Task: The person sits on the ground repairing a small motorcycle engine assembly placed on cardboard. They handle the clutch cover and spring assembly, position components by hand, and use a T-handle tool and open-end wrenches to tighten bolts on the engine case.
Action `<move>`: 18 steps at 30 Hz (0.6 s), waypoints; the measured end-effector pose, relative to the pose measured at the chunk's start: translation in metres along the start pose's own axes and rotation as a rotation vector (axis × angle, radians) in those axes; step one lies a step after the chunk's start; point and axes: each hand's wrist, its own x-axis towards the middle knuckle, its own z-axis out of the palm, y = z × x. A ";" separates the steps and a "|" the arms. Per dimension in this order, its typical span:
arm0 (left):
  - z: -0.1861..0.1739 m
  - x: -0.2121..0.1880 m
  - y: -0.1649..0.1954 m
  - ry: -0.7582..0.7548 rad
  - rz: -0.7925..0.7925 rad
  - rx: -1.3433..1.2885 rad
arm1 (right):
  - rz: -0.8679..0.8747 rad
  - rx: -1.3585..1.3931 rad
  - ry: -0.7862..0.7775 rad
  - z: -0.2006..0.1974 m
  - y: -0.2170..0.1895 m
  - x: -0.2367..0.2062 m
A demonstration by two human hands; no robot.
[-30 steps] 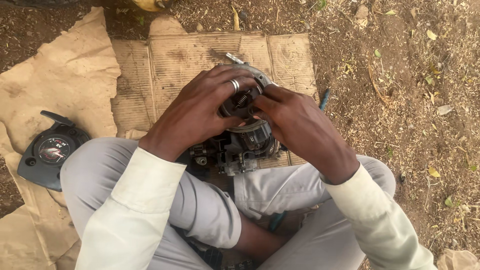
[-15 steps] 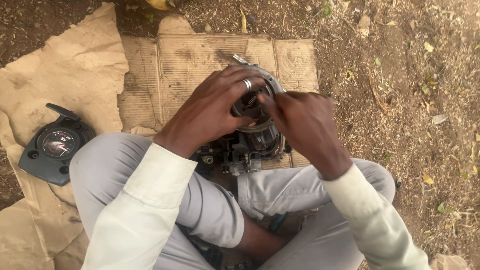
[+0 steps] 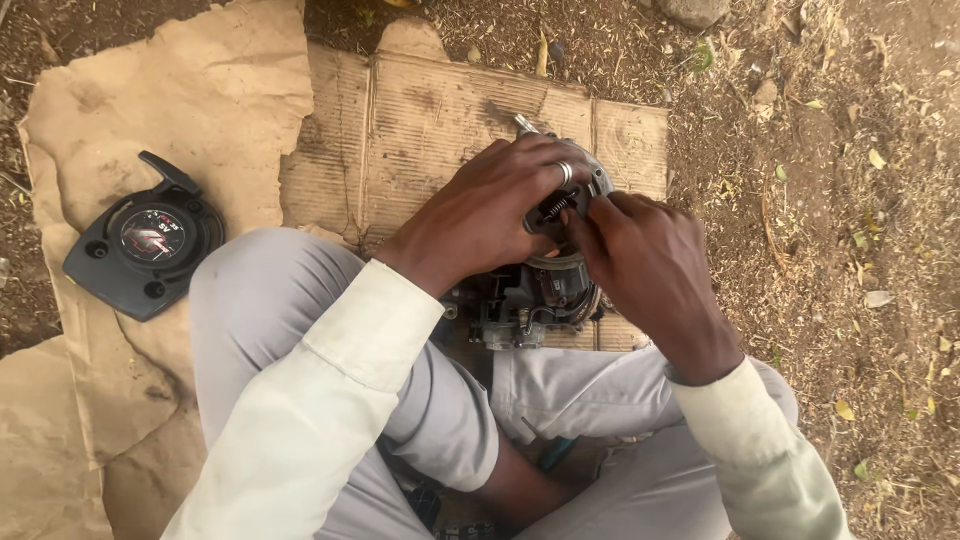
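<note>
Outdoors; bare brown dirt (image 3: 850, 200) strewn with dry leaves and twigs. Torn sheets of brown paper (image 3: 150, 110) spread at left, running down past the left knee. One flattened piece of ribbed cardboard (image 3: 430, 120) laid on the dirt at centre, overlapping the paper's edge.

Count, left to right: one black round cover (image 3: 140, 238) with a small handle tab and a red-and-grey disc in its middle, lying flat on the paper, well apart from both hands. One small engine (image 3: 545, 285), dark metal, sitting on the cardboard between the knees, partly hidden under the hands. One spring (image 3: 556, 206), short coiled metal, at the engine's top. One metal stub (image 3: 524, 124) poking out beyond the left hand's knuckles; kind not clear. Two hands, two pale sleeves, grey trousers, seated cross-legged.

Left hand (image 3: 495, 205): draped over the engine's top, fingers curled and close together, one finger with a silver ring (image 3: 565, 171); fingertips pressing on the spring's left end.

Right hand (image 3: 640, 265): meeting the left over the same spot, fingers bent and bunched, tips pinching at the spring's right end; exact grip hidden by the knuckles.

Hands touching each other at the fingertips.
</note>
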 end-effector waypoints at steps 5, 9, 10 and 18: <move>-0.003 -0.001 -0.003 0.031 0.018 0.011 | -0.093 0.190 -0.017 -0.020 -0.005 -0.001; 0.000 -0.003 -0.006 0.005 -0.004 -0.032 | -0.238 0.199 0.065 -0.022 -0.009 -0.008; 0.002 -0.004 -0.006 0.022 0.004 -0.025 | -0.186 0.169 0.037 -0.020 -0.009 -0.008; 0.010 -0.002 -0.015 0.107 0.090 0.021 | -0.130 0.047 0.070 -0.015 -0.008 -0.007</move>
